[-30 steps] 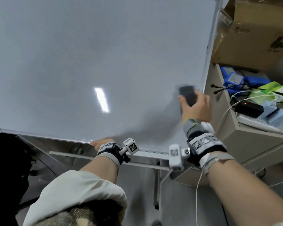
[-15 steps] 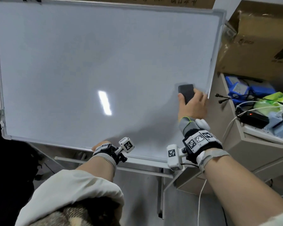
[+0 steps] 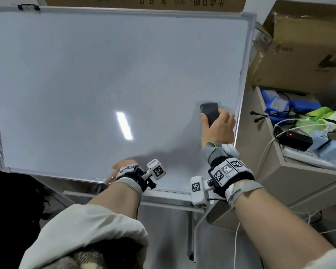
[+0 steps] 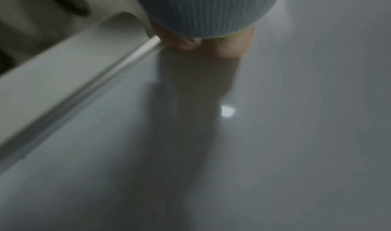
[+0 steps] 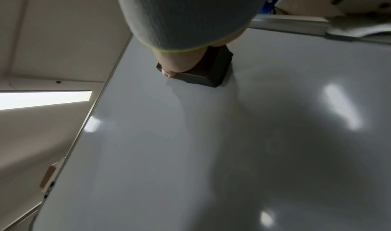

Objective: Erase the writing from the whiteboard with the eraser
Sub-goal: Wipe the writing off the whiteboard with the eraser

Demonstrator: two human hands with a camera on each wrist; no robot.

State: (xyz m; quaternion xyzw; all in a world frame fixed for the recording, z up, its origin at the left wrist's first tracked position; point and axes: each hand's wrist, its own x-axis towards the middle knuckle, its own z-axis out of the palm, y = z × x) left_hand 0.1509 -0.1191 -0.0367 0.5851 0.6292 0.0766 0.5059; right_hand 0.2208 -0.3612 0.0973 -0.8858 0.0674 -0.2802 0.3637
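The whiteboard [image 3: 105, 74] on its stand fills the head view, and I see no writing on its surface. My right hand [image 3: 218, 126] grips a black eraser [image 3: 209, 111] and holds it flat against the board near the right frame. In the right wrist view the eraser [image 5: 203, 72] sits on the whiteboard [image 5: 211, 151] with the thumb along its side. My left hand [image 3: 118, 169] holds the board's bottom frame, its fingers mostly hidden. In the left wrist view the left hand [image 4: 190, 42] pinches the frame edge [image 4: 84, 92].
A shelf unit [image 3: 291, 171] at the right carries cables, a black adapter [image 3: 296, 140] and blue devices. A big cardboard box [image 3: 303, 49] sits above it, close to the board's right frame. The stand's legs [image 3: 191, 230] rest on the grey floor below.
The head camera has tilted up, bringing the board's top edge into view. My right hand with the eraser stays near the right frame, shifted slightly. The left hand keeps its hold on the bottom frame.
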